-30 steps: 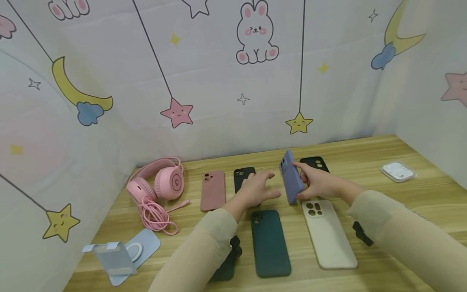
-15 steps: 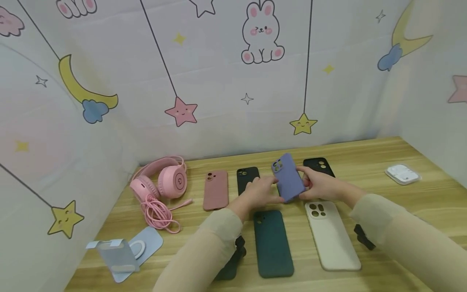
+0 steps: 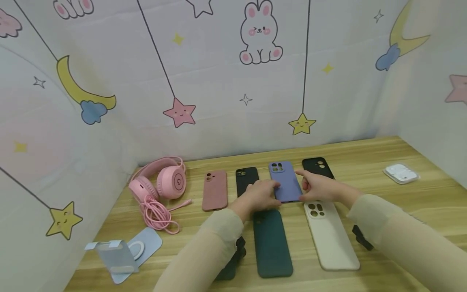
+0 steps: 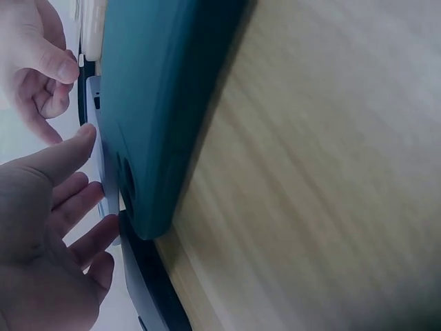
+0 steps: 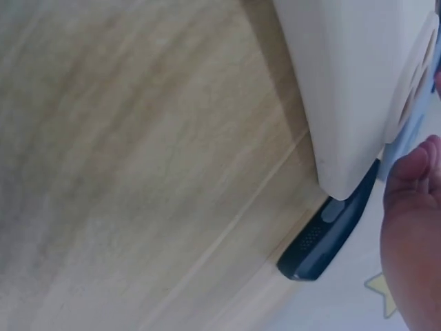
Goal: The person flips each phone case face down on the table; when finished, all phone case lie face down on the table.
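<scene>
A purple phone case [image 3: 286, 181] lies flat on the wooden table [image 3: 359, 162], camera cutouts toward the wall. My left hand [image 3: 258, 195] is at its left edge, fingers loosely extended, partly covering a black phone case [image 3: 247, 179]. At the purple case's right edge is my right hand [image 3: 321, 186], its thumb near the lower corner and fingers loosely bent. Another black case [image 3: 319, 165] lies behind that hand. Closer to me are a dark green case [image 3: 273, 245] and a cream case [image 3: 333, 239]. In the left wrist view, both hands flank the purple case's edge [image 4: 103, 165].
Left of the cases lie a dusty-pink phone case [image 3: 214, 190] and pink headphones [image 3: 171, 182] with a coiled cable. A light-blue stand [image 3: 118, 259] is at front left. A white earphone box [image 3: 401, 173] sits far right. My left sleeve overlaps another dark case [image 3: 229, 269].
The purple case was tilted up in my right hand; my left hand came to its left side. It has been lowered flat onto the table, and the fingers have loosened from it.
</scene>
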{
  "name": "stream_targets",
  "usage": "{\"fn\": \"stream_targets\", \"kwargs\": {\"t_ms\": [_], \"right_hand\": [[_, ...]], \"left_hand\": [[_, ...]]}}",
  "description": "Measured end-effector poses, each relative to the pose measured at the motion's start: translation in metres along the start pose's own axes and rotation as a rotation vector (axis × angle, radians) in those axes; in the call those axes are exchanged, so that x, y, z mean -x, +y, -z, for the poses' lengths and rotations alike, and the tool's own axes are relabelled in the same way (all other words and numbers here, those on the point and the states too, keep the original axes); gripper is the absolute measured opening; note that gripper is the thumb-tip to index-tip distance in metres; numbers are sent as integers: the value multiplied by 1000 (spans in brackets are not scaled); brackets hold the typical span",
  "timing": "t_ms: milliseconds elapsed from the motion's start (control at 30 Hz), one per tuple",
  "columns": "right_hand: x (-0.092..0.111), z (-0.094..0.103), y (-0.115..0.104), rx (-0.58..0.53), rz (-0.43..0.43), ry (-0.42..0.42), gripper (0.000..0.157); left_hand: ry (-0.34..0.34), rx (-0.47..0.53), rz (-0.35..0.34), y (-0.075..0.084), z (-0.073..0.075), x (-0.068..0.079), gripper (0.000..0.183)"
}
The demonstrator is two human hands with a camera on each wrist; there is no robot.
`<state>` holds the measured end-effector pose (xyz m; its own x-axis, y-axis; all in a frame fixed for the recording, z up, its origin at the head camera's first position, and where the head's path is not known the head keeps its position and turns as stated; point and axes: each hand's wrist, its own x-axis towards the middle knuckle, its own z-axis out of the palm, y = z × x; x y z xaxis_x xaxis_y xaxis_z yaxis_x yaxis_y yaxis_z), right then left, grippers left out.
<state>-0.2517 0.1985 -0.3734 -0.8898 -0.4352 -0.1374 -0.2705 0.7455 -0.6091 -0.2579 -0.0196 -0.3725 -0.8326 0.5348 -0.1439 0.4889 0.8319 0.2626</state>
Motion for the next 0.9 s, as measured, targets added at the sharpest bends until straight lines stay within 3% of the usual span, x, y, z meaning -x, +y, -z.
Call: {"fn": "stream_targets", "kwargs": {"t_ms": [900], "right_hand": [[4,2,7,61,30,29,89]], "left_hand": [[43,-54,-2,-6,-5,0,49]]}}
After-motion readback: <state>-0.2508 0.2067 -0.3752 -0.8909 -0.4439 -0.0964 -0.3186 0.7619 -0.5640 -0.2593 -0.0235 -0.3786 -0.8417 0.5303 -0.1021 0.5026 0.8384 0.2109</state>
